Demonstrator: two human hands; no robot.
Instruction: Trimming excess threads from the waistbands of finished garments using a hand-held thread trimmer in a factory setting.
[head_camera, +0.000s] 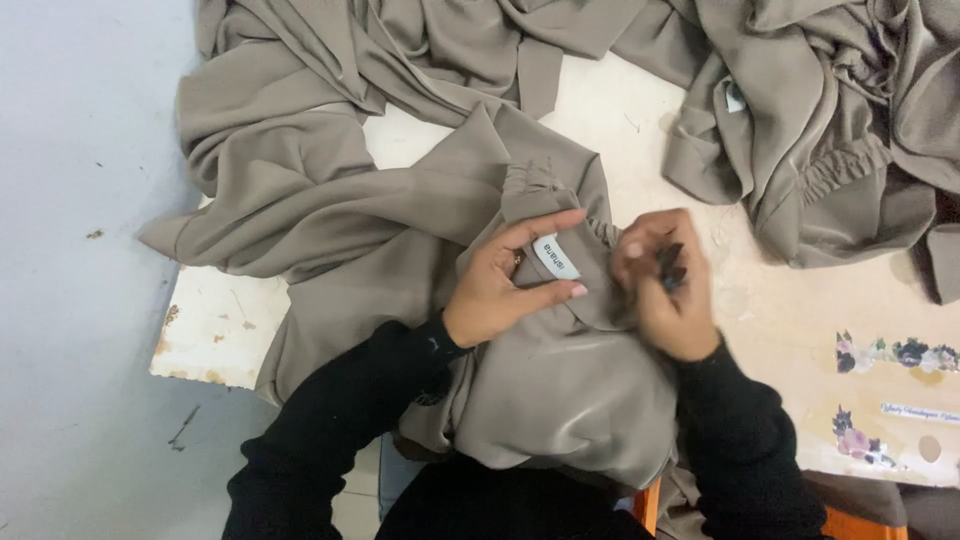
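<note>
- While spread over the worktable (760, 300), the taupe garment (560, 380) should stay taut.
- Left hand (500, 290), at nine o'clock, pinches fabric beside the white label (556, 256).
- Right hand (668, 295), three o'clock, closed on a small dark tool (672, 266); work close to the label.

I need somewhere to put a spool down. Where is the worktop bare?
Bare cream worktop lies right of the right hand, between the heaped taupe garments and the flower stickers. A smaller chipped corner is bare at left. The middle is crowded with the taupe fabric that the left hand holds.
</note>
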